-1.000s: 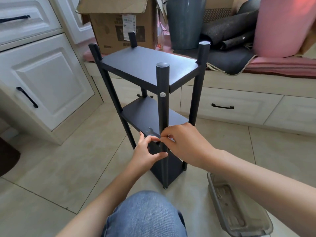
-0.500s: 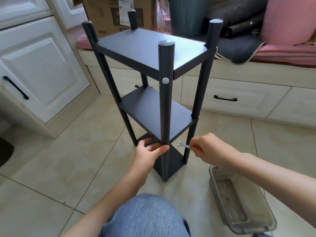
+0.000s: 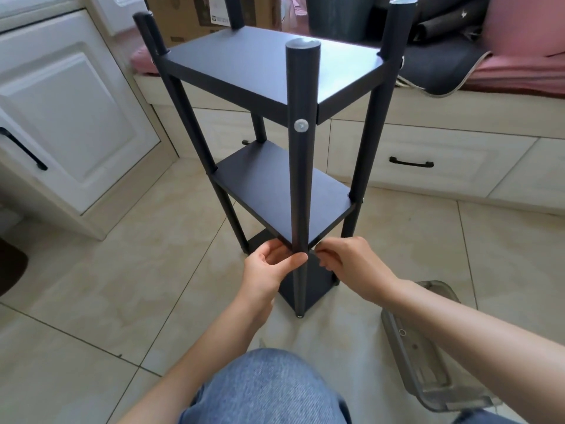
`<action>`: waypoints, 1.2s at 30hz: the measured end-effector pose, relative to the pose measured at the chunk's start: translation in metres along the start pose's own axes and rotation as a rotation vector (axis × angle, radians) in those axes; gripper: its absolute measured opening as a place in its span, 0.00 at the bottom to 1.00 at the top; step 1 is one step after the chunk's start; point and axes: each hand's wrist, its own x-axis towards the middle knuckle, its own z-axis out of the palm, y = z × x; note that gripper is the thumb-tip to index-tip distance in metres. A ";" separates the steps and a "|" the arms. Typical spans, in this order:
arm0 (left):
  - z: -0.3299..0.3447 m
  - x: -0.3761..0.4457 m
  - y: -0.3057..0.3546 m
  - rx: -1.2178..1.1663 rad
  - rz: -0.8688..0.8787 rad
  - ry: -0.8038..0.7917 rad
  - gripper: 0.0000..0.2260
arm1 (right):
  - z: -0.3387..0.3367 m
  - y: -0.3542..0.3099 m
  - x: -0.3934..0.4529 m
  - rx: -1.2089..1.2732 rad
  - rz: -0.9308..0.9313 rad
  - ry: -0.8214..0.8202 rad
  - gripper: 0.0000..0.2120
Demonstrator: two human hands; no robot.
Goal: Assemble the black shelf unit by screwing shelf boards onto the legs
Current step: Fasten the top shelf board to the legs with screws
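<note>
Nearby — clear tray [image 3: 428, 347] beside shelf unit [image 3: 301, 185].

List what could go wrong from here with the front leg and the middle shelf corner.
1. The left hand alone grips the front leg; the shelf unit could tip or twist if the right hand pushes hard at the middle shelf corner.
2. The right fingertips work at that joint mostly hidden behind the leg, so a small part could slip and drop onto the tile floor.
</note>
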 end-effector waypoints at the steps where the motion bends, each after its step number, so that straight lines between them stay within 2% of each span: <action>1: 0.000 0.000 0.000 -0.014 0.001 0.001 0.37 | 0.004 0.000 -0.001 0.022 -0.001 0.037 0.07; 3: 0.000 0.001 -0.002 -0.036 0.003 0.002 0.37 | 0.011 0.002 -0.003 0.067 0.027 0.111 0.06; 6: 0.000 0.001 -0.002 -0.061 0.001 -0.001 0.32 | 0.021 0.008 -0.009 0.137 0.115 0.204 0.05; 17: 0.004 0.001 -0.001 -0.182 -0.011 -0.041 0.26 | 0.032 0.010 -0.012 0.430 0.348 0.257 0.05; 30: 0.003 0.001 0.002 -0.195 -0.020 -0.065 0.28 | 0.027 0.010 -0.009 0.375 0.321 0.211 0.05; 36: 0.004 0.002 0.002 -0.229 -0.016 -0.114 0.24 | 0.022 0.010 -0.009 0.368 0.321 0.180 0.06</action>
